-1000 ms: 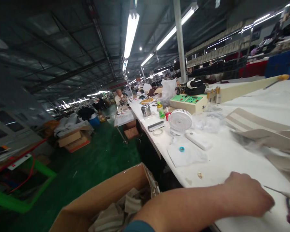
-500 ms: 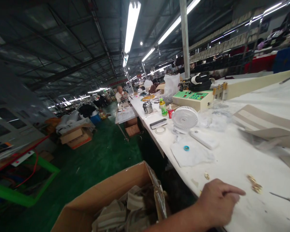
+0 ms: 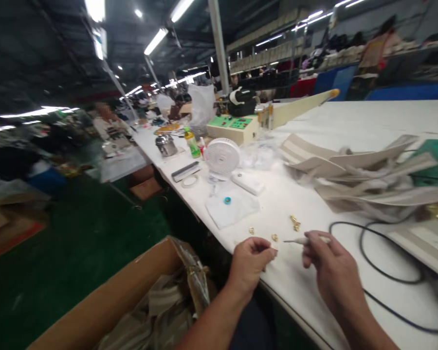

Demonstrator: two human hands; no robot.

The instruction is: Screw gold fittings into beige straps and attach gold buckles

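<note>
Currently, a cardboard box [image 3: 124, 288] stands nearest, lower left, with beige fabric pieces [image 3: 168, 296] inside. Just beyond, at the edge of the white table [image 3: 295, 287], the left hand [image 3: 254, 255] has thumb and fingers drawn together; cannot tell whether anything is pinched between them. Right hand [image 3: 332, 257]: fingers closed around the pale handle of a pointed hand tool [image 3: 295, 241], its thin tip aimed leftward, near a small gold-coloured fitting [image 3: 275, 237]. More gold-coloured pieces [image 3: 295, 222] lie slightly farther in, well short of the stacked beige strips [image 3: 314, 154]. A black cable [image 3: 405, 281] loops to the right; any connection to the tool is unclear.

Mid-table: a blue ring [image 3: 228, 200] on a white plastic sheet [image 3: 233, 215], then a white fan [image 3: 222, 158], a green-labelled bottle [image 3: 192, 144] and a control box [image 3: 233, 127] with green panels. Farther left, a co-worker [image 3: 107, 124] at a side table [image 3: 118, 167].
</note>
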